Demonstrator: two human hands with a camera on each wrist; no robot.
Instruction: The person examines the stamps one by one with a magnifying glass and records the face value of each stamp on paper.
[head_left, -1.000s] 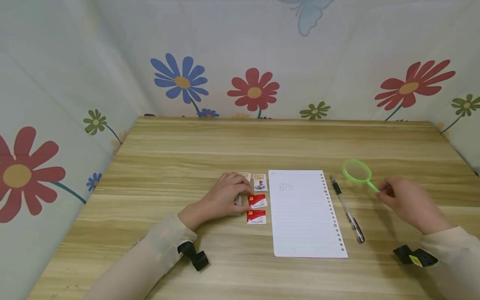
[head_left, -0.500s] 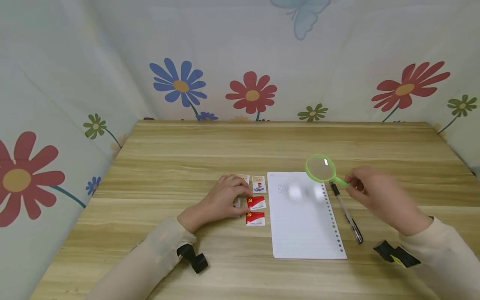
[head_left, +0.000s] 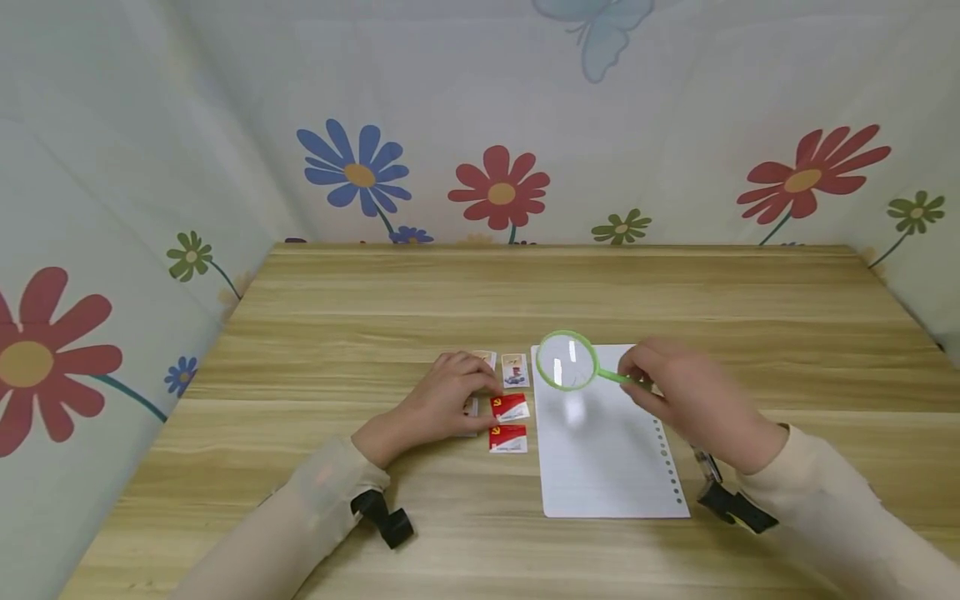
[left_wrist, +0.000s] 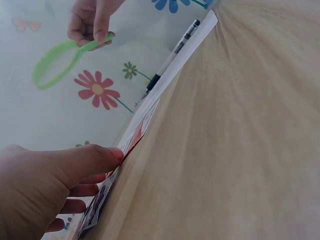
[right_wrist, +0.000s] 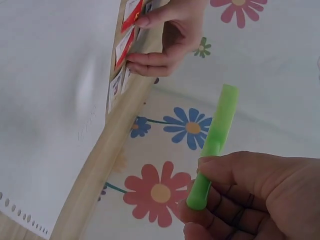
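Observation:
My right hand (head_left: 693, 404) pinches the handle of a green-rimmed magnifying glass (head_left: 567, 360) between thumb and fingers. The lens hangs above the upper left of a lined white sheet (head_left: 600, 467), and in the right wrist view the magnifying glass (right_wrist: 226, 117) shows edge-on. My left hand (head_left: 442, 400) rests on small stamps left of the sheet, its fingers relaxed and touching a red-and-white stamp (head_left: 510, 407). Below that lies a second red-and-white stamp (head_left: 508, 439), and above it a pale pictorial stamp (head_left: 515, 371). Other stamps are partly hidden under the left hand.
A pen (left_wrist: 172, 55) lies along the sheet's holed right edge, mostly covered by the right arm in the head view. The wooden table (head_left: 375, 308) meets a flower-printed cloth (head_left: 660, 100) at its back and left side.
My right hand has carried the magnifying glass leftward, from right of the pen to over the top left of the sheet. The left hand stays on the stamps.

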